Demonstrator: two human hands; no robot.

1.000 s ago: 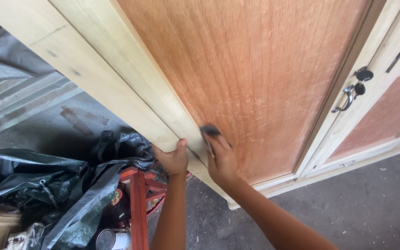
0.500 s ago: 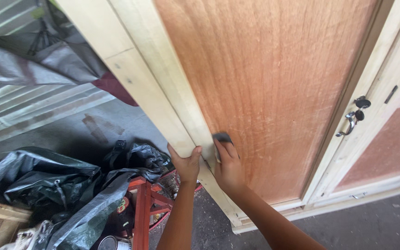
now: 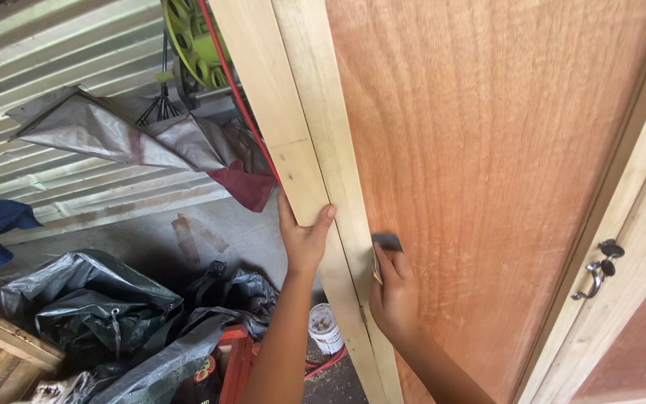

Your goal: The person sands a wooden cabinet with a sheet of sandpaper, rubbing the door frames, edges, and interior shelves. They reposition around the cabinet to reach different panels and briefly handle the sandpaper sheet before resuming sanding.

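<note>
Mid-sanding: my left hand grips the pale door frame; right hand presses sandpaper against the panel edge. Next stroke needs steady pressure.

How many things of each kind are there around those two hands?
Hands: 2, left and right
Sanding pad: 1
Door: 1
Door handle: 1
White tub: 1
Green reel: 1
Total: 7
</note>
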